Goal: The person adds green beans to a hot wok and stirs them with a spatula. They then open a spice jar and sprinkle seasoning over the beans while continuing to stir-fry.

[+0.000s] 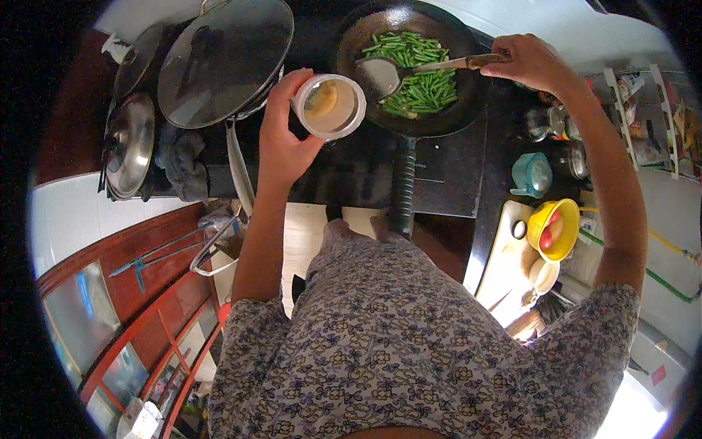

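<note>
My left hand [285,131] grips a clear plastic tub [331,107], its mouth facing up; something brownish lies at its bottom. With my right hand [526,61] I hold the wooden-ended handle of a metal wok spatula or ladle [381,77]. Its broad head rests over cut green beans [428,93] in a dark wok [466,110], and looks pale inside. The tub is just left of the wok's near left rim. Toward my body runs the wok's black ridged handle [404,181].
A large pan with a glass lid [225,66] stands left, its handle [238,164] jutting toward me. Beyond it are a steel lid [130,145] and a dark cloth [184,164]. At right are a teal container [532,174], a cutting board [502,241] and a yellow basket [570,230].
</note>
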### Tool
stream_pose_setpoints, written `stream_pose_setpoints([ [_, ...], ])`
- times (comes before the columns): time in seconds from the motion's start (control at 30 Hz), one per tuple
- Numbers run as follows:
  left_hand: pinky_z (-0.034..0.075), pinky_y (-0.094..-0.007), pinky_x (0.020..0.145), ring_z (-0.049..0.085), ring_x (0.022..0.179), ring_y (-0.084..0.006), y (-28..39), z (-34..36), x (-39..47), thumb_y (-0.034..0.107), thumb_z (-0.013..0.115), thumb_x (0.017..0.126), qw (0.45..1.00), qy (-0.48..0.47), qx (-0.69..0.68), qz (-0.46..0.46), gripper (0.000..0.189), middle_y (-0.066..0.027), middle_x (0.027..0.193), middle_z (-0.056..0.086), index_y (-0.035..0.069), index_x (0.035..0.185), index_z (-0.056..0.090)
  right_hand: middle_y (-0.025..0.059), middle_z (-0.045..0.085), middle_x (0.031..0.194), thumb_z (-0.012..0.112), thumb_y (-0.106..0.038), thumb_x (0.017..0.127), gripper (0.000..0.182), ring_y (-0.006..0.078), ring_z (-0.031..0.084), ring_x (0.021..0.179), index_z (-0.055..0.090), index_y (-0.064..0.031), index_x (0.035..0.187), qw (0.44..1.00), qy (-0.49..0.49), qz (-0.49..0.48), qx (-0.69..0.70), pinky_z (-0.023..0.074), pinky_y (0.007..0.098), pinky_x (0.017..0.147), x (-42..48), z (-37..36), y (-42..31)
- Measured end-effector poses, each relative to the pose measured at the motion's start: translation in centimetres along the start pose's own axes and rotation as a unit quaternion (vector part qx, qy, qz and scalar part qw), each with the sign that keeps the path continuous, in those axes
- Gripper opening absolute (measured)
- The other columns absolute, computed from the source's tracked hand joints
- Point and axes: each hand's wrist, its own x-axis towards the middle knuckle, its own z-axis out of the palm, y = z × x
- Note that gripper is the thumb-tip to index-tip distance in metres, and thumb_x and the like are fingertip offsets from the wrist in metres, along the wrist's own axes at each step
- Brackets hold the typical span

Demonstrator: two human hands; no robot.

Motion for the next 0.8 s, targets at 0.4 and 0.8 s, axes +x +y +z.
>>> stream_pose_setpoints([
  [0.4, 0.040, -0.0335, 0.093, 0.053, 0.108, -0.0248, -0.2, -1.4, -0.7, 0.009, 0.078, 0.059, 0.998, -0.016, 0.043, -0.031, 0.065, -0.0109, 0.116, 0.055, 0.005, 0.118, 0.050, 0.0126, 0.061, 0.067, 0.063, -0.053, 0.076, 0.044, 0.0309, 0.061, 0.065, 0.065, -0.0100, 0.088, 0.966, -0.063, 0.183, 0.170, 0.0457, 0.0401, 0.059, -7.8, 6.5, 0.9],
  [0.8, 0.042, -0.0341, 0.092, 0.055, 0.106, -0.0260, 0.4, -0.8, -0.3, 0.010, 0.080, 0.057, 0.991, -0.084, 0.101, -0.005, 0.067, -0.0122, 0.114, 0.056, 0.004, 0.117, 0.051, 0.0100, 0.061, 0.065, 0.064, -0.054, 0.074, 0.045, 0.0297, 0.060, 0.061, 0.065, -0.0111, 0.088, 0.949, -0.056, 0.249, 0.187, 0.0468, 0.0391, 0.057, -9.6, 10.0, -0.3],
])
